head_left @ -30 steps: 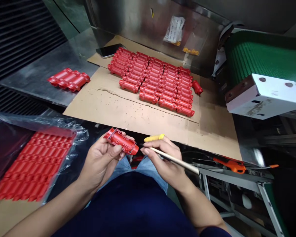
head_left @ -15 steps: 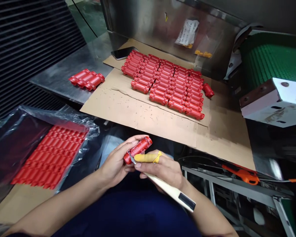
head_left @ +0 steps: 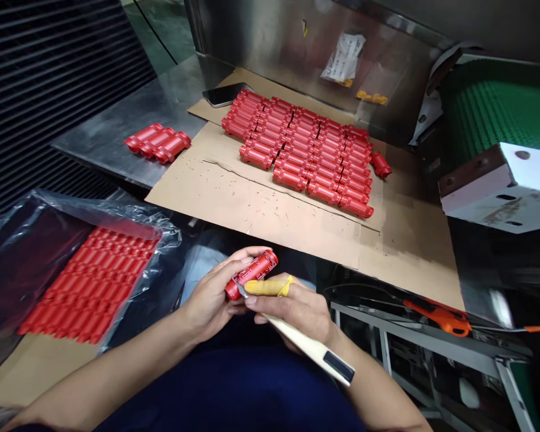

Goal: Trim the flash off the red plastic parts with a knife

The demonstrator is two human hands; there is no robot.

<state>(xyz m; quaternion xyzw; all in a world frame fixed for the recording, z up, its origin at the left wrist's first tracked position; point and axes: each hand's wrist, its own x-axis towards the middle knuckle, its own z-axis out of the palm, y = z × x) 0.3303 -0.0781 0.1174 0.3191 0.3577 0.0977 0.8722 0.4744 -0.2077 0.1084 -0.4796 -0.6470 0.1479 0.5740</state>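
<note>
My left hand [head_left: 209, 300] is closed around a red ribbed plastic part [head_left: 254, 273], held over my lap. My right hand [head_left: 297, 309] grips a cream-handled knife [head_left: 312, 351]; its small blade touches the near end of the part. A yellow finger cot covers my right forefinger [head_left: 267, 287], which lies along the part. Rows of matching red parts [head_left: 303, 150] lie on the cardboard sheet [head_left: 252, 201] ahead.
A plastic-lined box of red parts [head_left: 87, 279] stands at my left. A small cluster of red parts [head_left: 157, 143] sits on the metal table, with a phone [head_left: 222, 95] behind it. A green conveyor [head_left: 490, 108] and white block [head_left: 499, 186] are at right; an orange tool [head_left: 441, 315] lies below.
A second ago the part was held higher with the knife apart from it; the part has since turned and the blade has come against its end. Little differs over the last half second.
</note>
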